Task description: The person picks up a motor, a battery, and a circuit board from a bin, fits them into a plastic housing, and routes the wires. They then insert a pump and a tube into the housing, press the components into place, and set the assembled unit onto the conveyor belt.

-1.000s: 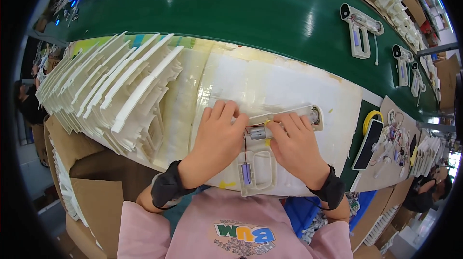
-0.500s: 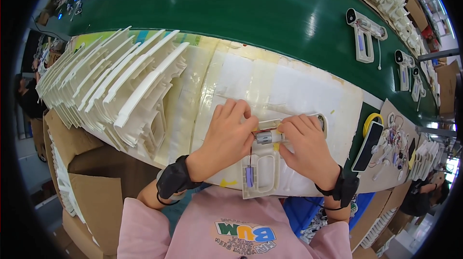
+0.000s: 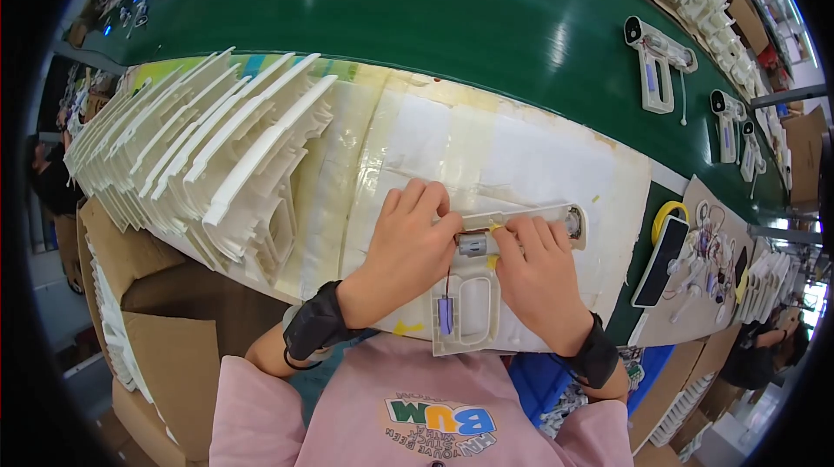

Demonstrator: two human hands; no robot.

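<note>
A white plastic housing half (image 3: 500, 319) with a looped handle lies on the papered work board in front of me. A silver motor (image 3: 474, 245) sits across its upper barrel. In the handle is a small purple cylinder (image 3: 446, 315), with a dark wire running up from it. My left hand (image 3: 408, 245) is closed at the barrel's left end, by the motor and wires; its fingertips hide what they pinch. My right hand (image 3: 543, 280) closes over the barrel beside the motor's right end, next to a bit of yellow (image 3: 493, 262). The barrel's rounded right end shows beyond its fingers.
A tight row of white housing halves (image 3: 252, 163) stands on the left, above an open cardboard box (image 3: 178, 371). Partly assembled units (image 3: 656, 63) lie on the green surface (image 3: 417, 15). To the right are a phone (image 3: 662, 261), yellow tape (image 3: 667, 213) and wired parts (image 3: 708, 250).
My right hand has shifted left along the barrel and its wrist has dropped lower, uncovering more of the housing's right end. The housing has slid slightly left. My left hand stays nearly in place.
</note>
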